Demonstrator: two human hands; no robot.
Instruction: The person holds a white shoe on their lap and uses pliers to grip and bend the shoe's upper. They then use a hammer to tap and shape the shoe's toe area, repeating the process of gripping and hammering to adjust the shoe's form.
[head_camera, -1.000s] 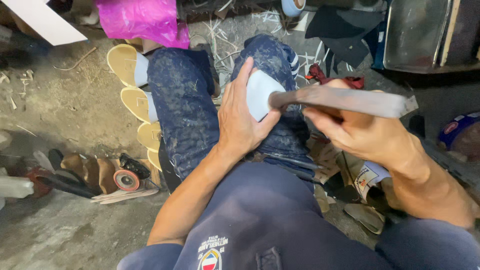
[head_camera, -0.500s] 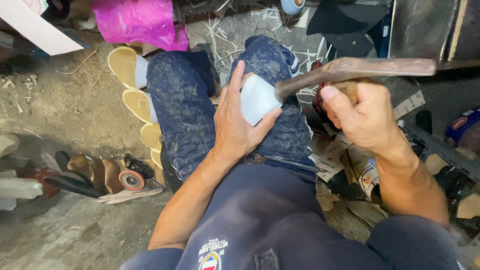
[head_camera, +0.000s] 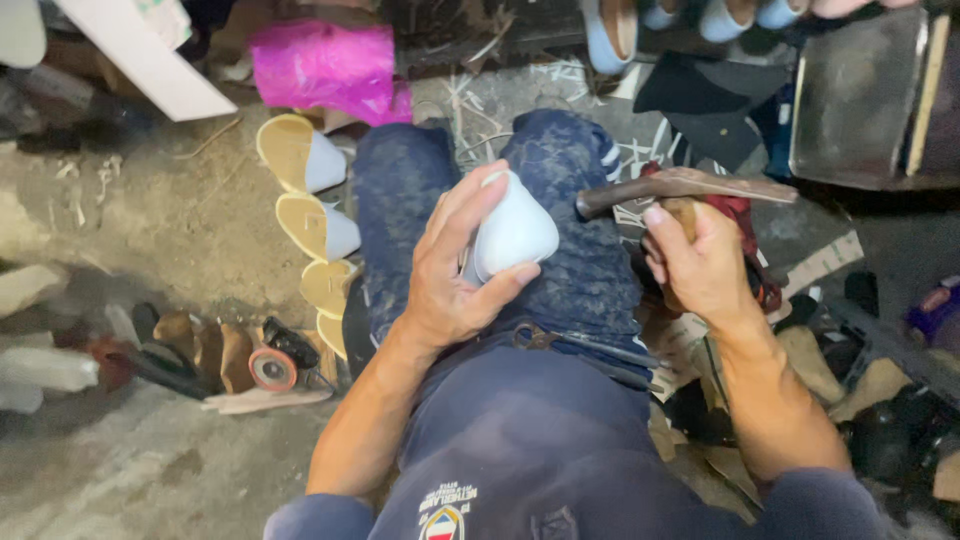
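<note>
Seen from above, a seated person braces a pale blue shoe upper (head_camera: 512, 232) on their lap, resting it against the right thigh of dark, dusty trousers (head_camera: 400, 190). The left hand (head_camera: 455, 270) wraps round the shoe from the left, its grip narrow and firm, thumb pressed under the rounded toe and fingers curled over the top, which seems to steady the piece and turn its toe toward the tool. The right hand (head_camera: 700, 265) has its grip closed on the wooden handle of a hammer (head_camera: 680, 188). The hammer's long metal head lies level, its near end just beside the shoe's toe; whether the two touch cannot be told. Holding the tool short, close to the head, would suit small, controlled taps.

On the dirt floor (head_camera: 150, 230) to the person's left, a row of unfinished shoes with tan soles (head_camera: 300, 205) lies sole-up, near at hand. A pink plastic bag (head_camera: 320, 65) sits beyond the knees. A small round grinding wheel (head_camera: 272, 368) and other dark tools lie further left.
</note>
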